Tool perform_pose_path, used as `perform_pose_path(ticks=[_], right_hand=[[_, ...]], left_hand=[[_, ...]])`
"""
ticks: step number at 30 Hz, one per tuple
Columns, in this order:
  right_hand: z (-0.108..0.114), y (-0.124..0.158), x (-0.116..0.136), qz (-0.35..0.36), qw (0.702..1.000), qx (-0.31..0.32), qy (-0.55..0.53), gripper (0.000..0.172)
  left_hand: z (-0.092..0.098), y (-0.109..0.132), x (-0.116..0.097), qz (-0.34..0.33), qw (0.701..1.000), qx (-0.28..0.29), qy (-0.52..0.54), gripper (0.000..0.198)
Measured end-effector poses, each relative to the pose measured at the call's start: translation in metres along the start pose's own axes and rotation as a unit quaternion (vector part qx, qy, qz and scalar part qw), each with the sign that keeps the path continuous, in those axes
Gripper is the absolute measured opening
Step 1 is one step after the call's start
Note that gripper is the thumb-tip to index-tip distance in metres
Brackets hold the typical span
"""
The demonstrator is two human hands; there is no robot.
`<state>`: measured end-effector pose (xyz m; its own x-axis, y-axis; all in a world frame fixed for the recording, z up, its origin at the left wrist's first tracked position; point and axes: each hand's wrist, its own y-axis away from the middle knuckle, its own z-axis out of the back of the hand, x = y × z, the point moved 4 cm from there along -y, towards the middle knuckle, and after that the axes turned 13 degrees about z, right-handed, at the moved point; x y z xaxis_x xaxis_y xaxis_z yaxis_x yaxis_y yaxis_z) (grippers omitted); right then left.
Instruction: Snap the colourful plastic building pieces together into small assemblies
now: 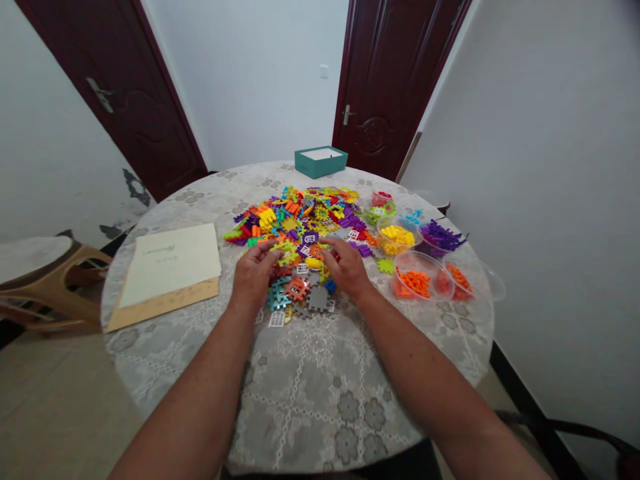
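A large heap of colourful plastic building blocks covers the middle of the table. At its near left side, my left hand has thumb and fingers closed at the edge of a yellow-green notched block. Across from it, my right hand reaches into the heap with thumb and forefinger apart, beside an orange block. Between the hands lie a purple block with a white window and a yellow piece. Closer to me are a grey square block and a white window frame.
On the right, clear plastic tubs hold sorted pieces: yellow, purple and orange. A green box stands at the far edge. Paper on a brown board lies left. A wooden stool stands beyond the table.
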<state>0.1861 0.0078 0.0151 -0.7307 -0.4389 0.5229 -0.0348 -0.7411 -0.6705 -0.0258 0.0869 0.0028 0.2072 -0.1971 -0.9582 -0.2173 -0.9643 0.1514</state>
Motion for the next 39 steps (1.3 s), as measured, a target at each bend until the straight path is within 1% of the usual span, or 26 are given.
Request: perform_pose_path(ticks=[2,3,4,6,8,10,12,13,16,18,21,24,25,27,30,32,34,36,39], right_hand=[[0.015,-0.001,-0.014,-0.041,0.997,-0.05,0.049,0.033],[0.02,0.0,-0.022,-0.062,0.994,-0.058,0.072,0.033],[0.024,0.0,-0.029,-0.083,0.991,-0.052,0.091,0.032],[0.027,0.002,-0.039,-0.115,0.986,-0.007,0.119,0.032],[0.025,0.003,-0.042,-0.123,0.981,0.066,0.132,0.03],[0.021,0.003,-0.036,-0.116,0.974,0.137,0.137,0.024],[0.017,0.004,-0.027,-0.109,0.965,0.19,0.146,0.017],[0.015,0.004,-0.022,-0.109,0.959,0.21,0.158,0.02],[0.007,0.006,-0.011,-0.111,0.937,0.256,0.209,0.037],[0.002,0.008,-0.008,-0.111,0.929,0.265,0.231,0.04],[-0.002,0.01,-0.013,-0.134,0.938,0.252,0.196,0.033],[0.0,0.009,-0.026,-0.187,0.955,0.216,0.084,0.016],[0.003,0.008,-0.03,-0.204,0.958,0.195,0.045,0.012],[0.012,0.004,-0.034,-0.232,0.963,0.133,-0.014,0.013],[0.025,-0.002,-0.028,-0.256,0.961,0.038,-0.102,0.018],[0.023,-0.006,-0.017,-0.249,0.953,0.017,-0.173,0.022],[0.014,-0.007,-0.004,-0.218,0.951,0.026,-0.216,0.025],[0.002,-0.006,0.008,-0.174,0.961,0.038,-0.211,0.024],[-0.013,-0.004,0.022,-0.11,0.98,0.072,-0.148,0.018]], left_hand=[[0.009,-0.003,-0.004,-0.003,0.998,-0.036,0.057,0.039],[0.012,-0.005,-0.005,0.0,0.995,-0.046,0.083,0.037],[0.015,-0.007,-0.005,0.007,0.993,-0.051,0.105,0.035],[0.018,-0.011,-0.003,0.025,0.989,-0.052,0.138,0.031],[0.019,-0.013,0.0,0.041,0.985,-0.048,0.161,0.028],[0.018,-0.014,0.002,0.052,0.982,-0.039,0.175,0.028],[0.017,-0.014,0.003,0.057,0.981,-0.03,0.182,0.029],[0.016,-0.014,0.002,0.059,0.981,-0.025,0.182,0.029],[0.013,-0.013,0.003,0.064,0.983,-0.012,0.172,0.032],[0.012,-0.012,0.003,0.066,0.984,-0.001,0.167,0.036],[0.009,-0.012,0.005,0.063,0.984,0.024,0.165,0.039],[0.004,-0.009,0.005,0.073,0.983,0.052,0.157,0.037],[0.002,-0.007,0.005,0.079,0.983,0.061,0.153,0.036],[-0.004,-0.003,0.005,0.092,0.981,0.083,0.146,0.035],[-0.012,0.004,0.003,0.107,0.976,0.13,0.138,0.041],[-0.017,0.008,0.003,0.112,0.973,0.158,0.127,0.046],[-0.021,0.012,0.004,0.117,0.971,0.181,0.108,0.049],[-0.026,0.016,0.007,0.123,0.968,0.199,0.087,0.049],[-0.031,0.018,0.013,0.138,0.965,0.212,0.071,0.048]])
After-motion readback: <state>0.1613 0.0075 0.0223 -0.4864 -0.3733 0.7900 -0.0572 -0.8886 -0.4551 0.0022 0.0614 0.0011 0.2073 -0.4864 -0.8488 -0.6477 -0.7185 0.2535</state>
